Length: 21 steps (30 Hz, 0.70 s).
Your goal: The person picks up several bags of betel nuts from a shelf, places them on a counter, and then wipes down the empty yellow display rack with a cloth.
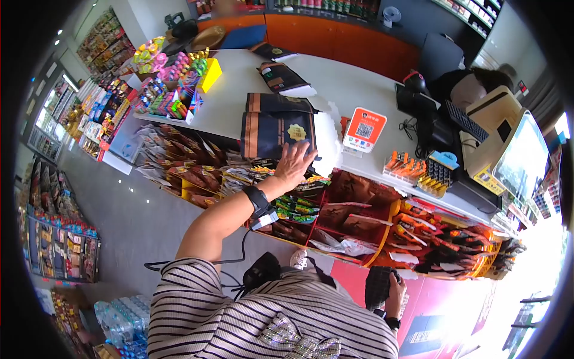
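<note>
My left hand lies on the lower right part of a dark navy packet with copper-brown stripes and a gold sticker. Its fingers are spread over the surface; the thumb side is partly hidden. A white ragged-edged sheet sticks out along the packet's right side. Farther back on the counter lie a similar dark packet and another dark packet. Low at the right, beside my body, my right hand is closed around a black quilted-looking item, whose kind I cannot make out.
The white counter carries a candy display, a red QR-code stand, a keyboard and a monitor. Snack racks line its front. Behind it, a person bends down at the right. Water bottles stand lower left.
</note>
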Each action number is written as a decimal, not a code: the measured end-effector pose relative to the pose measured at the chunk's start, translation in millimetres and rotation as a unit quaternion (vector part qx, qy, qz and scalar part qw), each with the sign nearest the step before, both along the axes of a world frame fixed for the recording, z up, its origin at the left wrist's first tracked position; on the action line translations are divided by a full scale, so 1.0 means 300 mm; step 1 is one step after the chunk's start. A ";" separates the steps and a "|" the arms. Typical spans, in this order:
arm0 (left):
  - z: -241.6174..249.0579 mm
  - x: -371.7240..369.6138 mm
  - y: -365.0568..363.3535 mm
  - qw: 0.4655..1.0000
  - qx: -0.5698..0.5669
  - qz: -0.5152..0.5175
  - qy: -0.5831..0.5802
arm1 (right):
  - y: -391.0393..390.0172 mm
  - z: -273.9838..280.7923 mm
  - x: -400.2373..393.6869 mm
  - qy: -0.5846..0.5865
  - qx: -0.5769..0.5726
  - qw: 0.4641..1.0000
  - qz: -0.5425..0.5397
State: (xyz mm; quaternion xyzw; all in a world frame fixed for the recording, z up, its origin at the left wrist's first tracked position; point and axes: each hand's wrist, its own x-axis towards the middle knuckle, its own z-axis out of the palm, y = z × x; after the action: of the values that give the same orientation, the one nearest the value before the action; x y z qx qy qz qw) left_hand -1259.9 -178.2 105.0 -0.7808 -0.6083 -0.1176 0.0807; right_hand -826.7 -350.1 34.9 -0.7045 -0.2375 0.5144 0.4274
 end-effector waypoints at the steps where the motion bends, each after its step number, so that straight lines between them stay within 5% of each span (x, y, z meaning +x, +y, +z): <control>1: 0.011 -0.001 -0.007 1.000 -0.005 -0.003 -0.010 | 0.017 -0.020 0.010 -0.015 0.006 1.000 0.013; 5: 0.035 -0.004 -0.027 0.998 0.022 -0.007 -0.053 | 0.085 -0.109 0.028 0.002 0.031 0.999 0.027; 12: 0.192 -0.086 -0.037 0.995 0.059 0.014 -0.079 | 0.152 -0.001 -0.091 0.081 0.006 0.995 0.065; 21: 0.320 -0.430 0.152 0.993 0.084 -0.050 -0.067 | 0.317 0.116 -0.557 0.074 0.011 0.978 0.196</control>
State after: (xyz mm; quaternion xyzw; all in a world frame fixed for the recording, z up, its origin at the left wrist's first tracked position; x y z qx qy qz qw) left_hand -1389.0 -132.6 200.9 -0.7908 -0.5608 -0.2240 0.0997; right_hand -993.8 -255.0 69.6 -0.5997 -0.3445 0.6361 0.3420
